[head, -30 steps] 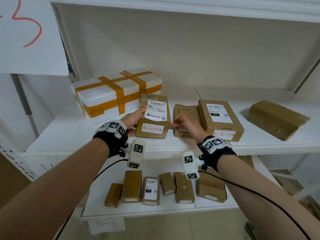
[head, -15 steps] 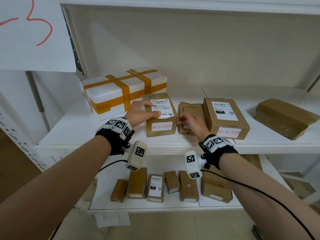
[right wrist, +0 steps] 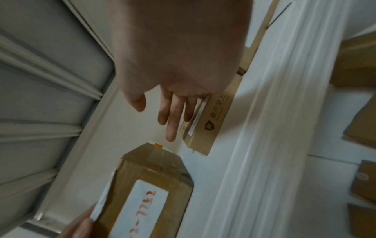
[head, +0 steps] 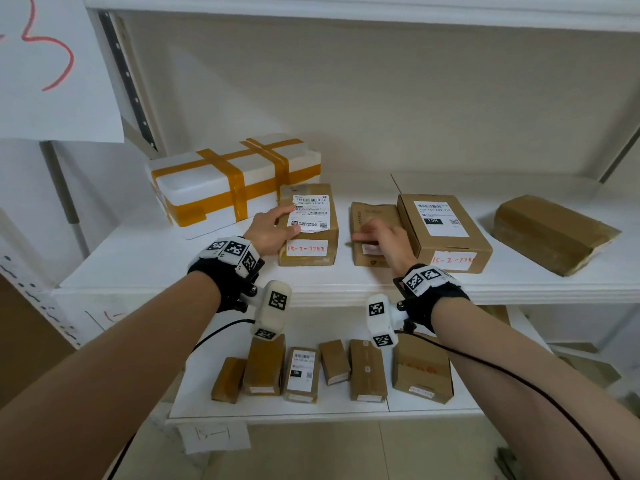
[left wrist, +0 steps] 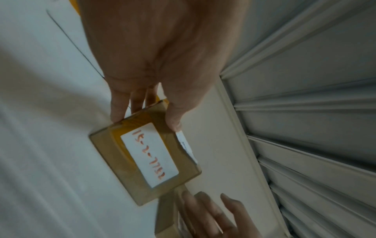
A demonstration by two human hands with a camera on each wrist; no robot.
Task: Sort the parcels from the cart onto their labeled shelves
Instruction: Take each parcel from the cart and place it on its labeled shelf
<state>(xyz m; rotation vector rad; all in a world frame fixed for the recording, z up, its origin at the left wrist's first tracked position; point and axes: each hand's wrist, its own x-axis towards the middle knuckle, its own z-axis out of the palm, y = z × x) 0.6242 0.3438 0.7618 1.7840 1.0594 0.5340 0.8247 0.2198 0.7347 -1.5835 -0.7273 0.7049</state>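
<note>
A brown parcel (head: 311, 209) with a printed label on top and a handwritten tag "15-2-77.." on its front lies flat on the middle shelf (head: 346, 289). My left hand (head: 287, 220) grips it, fingers down its left side and thumb on top; in the left wrist view my left hand (left wrist: 146, 122) clasps the parcel (left wrist: 150, 154) the same way. My right hand (head: 367, 233) rests with straight fingers on a flat brown parcel (head: 372, 213) just to the right. In the right wrist view my right hand (right wrist: 156, 117) lies over the flat parcel (right wrist: 213, 122), beside the tagged parcel (right wrist: 150, 193).
A white foam box (head: 235, 181) with orange tape stands behind my left hand. A labelled box (head: 446, 230) touches the flat parcel's right side, and a taped brown parcel (head: 550, 233) lies farther right. Several small parcels (head: 332, 372) line the lower shelf.
The tagged parcel has gone from tilted at the shelf's front to lying flat farther in. My left thumb came onto its top. My right hand stayed on the flat parcel.
</note>
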